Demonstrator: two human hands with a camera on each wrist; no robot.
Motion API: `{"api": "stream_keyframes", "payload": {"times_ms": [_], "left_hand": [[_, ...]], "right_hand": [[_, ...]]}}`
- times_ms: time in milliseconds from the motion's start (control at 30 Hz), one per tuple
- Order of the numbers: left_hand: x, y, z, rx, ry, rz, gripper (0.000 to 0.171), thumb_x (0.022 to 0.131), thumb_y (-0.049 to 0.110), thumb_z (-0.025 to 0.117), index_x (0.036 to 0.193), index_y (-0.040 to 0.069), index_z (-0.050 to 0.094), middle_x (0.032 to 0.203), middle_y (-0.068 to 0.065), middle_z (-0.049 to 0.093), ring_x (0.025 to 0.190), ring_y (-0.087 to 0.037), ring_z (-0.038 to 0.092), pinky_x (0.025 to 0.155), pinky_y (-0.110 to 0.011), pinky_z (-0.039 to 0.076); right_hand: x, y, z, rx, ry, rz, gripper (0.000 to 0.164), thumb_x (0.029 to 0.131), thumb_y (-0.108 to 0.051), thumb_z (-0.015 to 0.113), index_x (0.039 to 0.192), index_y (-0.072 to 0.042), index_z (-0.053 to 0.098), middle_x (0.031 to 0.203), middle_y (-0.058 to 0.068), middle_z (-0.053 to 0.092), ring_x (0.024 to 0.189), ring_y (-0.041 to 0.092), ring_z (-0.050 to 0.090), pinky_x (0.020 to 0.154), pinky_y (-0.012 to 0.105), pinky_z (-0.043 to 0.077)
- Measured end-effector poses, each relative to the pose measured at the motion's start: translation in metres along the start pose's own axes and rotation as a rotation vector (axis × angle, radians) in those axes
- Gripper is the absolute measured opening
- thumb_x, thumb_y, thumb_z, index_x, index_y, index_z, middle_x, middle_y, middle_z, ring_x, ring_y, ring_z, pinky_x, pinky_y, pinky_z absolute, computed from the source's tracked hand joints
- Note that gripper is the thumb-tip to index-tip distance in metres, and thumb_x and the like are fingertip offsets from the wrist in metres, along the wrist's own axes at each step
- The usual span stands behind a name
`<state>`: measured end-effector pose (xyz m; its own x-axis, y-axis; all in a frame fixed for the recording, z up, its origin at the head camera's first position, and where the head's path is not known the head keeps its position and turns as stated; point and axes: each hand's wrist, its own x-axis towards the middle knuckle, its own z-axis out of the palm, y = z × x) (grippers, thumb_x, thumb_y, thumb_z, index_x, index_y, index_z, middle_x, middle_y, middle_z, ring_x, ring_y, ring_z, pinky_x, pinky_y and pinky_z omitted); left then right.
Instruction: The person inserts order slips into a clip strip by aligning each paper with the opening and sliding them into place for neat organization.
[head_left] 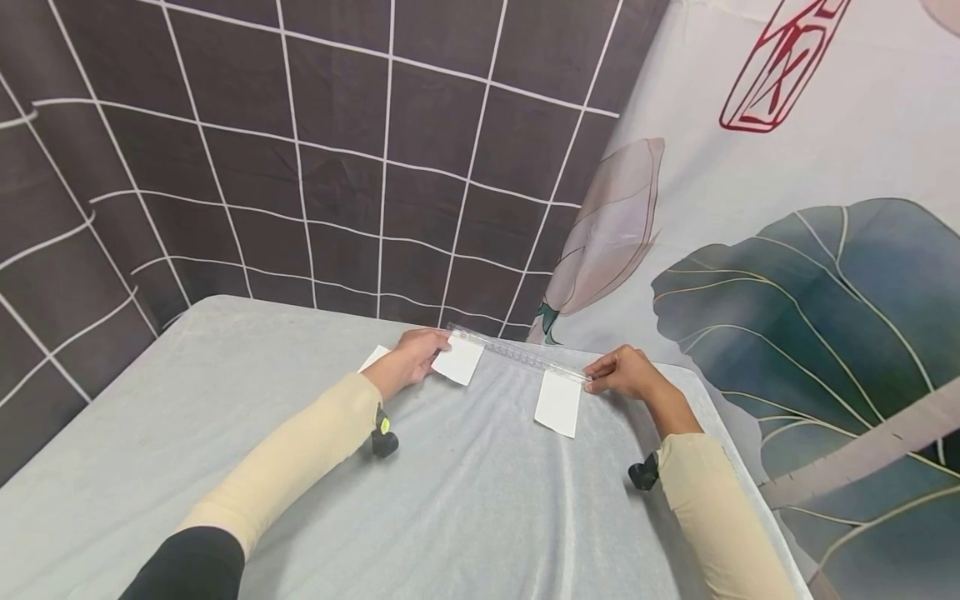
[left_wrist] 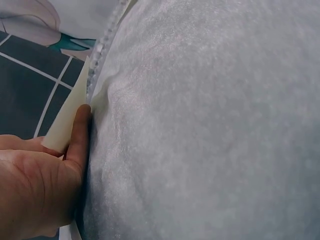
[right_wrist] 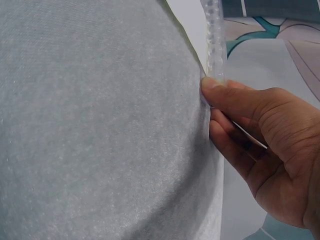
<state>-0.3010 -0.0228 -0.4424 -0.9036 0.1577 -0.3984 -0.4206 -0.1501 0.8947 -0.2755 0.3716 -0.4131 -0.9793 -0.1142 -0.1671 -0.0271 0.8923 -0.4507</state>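
Pinching clear strip (head_left: 517, 353) (right) and white paper (head_left: 459, 360) (left), both hands (head_left: 628, 373), some left fingers (left_wrist: 79, 132) hidden behind paper.

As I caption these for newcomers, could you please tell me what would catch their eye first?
Probably the large blue-green leaf printed on the white fabric at the head view's right. Next, perhaps, the narrow clear plastic strip near the far edge of the pale grey cloth surface, held between left hand and right hand, with two white rectangular paper cards along it.
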Motion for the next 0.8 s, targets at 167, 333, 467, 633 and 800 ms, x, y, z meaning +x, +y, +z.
{"api": "stream_keyframes", "payload": {"times_ms": [167,333,467,633,800], "left_hand": [[-0.0002,-0.0009,0.0024,-0.003,-0.006,0.003,0.055,0.109,-0.004,0.057,0.163,-0.004,0.053,0.167,-0.025,0.056,0.155,-0.041,0.058,0.127,-0.049,0.057],[0.0018,-0.0029,0.0045,-0.003,-0.002,0.007,0.054,0.107,-0.006,0.059,0.161,-0.005,0.055,0.166,-0.026,0.058,0.153,-0.041,0.060,0.126,-0.048,0.058],[0.0040,-0.0044,0.0050,0.003,0.016,0.003,0.053,0.105,-0.008,0.063,0.158,-0.005,0.059,0.164,-0.026,0.060,0.146,-0.037,0.065,0.122,-0.046,0.062],[0.0051,-0.0045,0.0061,0.011,0.029,0.000,0.052,0.104,-0.008,0.066,0.155,-0.004,0.062,0.163,-0.024,0.062,0.140,-0.033,0.067,0.121,-0.044,0.062],[0.0030,-0.0045,0.0086,0.012,0.031,-0.001,0.051,0.103,-0.009,0.067,0.154,-0.005,0.062,0.163,-0.024,0.062,0.138,-0.032,0.068,0.121,-0.043,0.062]], "right_hand": [[0.0010,0.0000,-0.0002,0.001,0.002,0.003,0.032,0.089,-0.016,0.097,0.117,-0.005,0.088,0.114,0.015,0.088,0.117,0.037,0.081,0.098,0.051,0.068],[0.0020,0.0003,-0.0002,0.002,0.002,0.014,0.031,0.089,-0.016,0.097,0.117,-0.005,0.088,0.114,0.014,0.088,0.115,0.035,0.081,0.098,0.050,0.068],[0.0018,-0.0003,0.0003,0.000,-0.001,0.013,0.031,0.090,-0.016,0.096,0.117,-0.005,0.088,0.114,0.015,0.088,0.115,0.035,0.081,0.098,0.050,0.068],[0.0002,-0.0010,-0.0001,-0.003,-0.002,0.000,0.031,0.090,-0.016,0.096,0.117,-0.004,0.088,0.114,0.016,0.087,0.116,0.037,0.081,0.098,0.051,0.068],[-0.0002,-0.0009,-0.0001,0.000,-0.003,0.004,0.031,0.089,-0.015,0.097,0.116,-0.004,0.088,0.113,0.016,0.087,0.115,0.037,0.081,0.097,0.051,0.069]]}}
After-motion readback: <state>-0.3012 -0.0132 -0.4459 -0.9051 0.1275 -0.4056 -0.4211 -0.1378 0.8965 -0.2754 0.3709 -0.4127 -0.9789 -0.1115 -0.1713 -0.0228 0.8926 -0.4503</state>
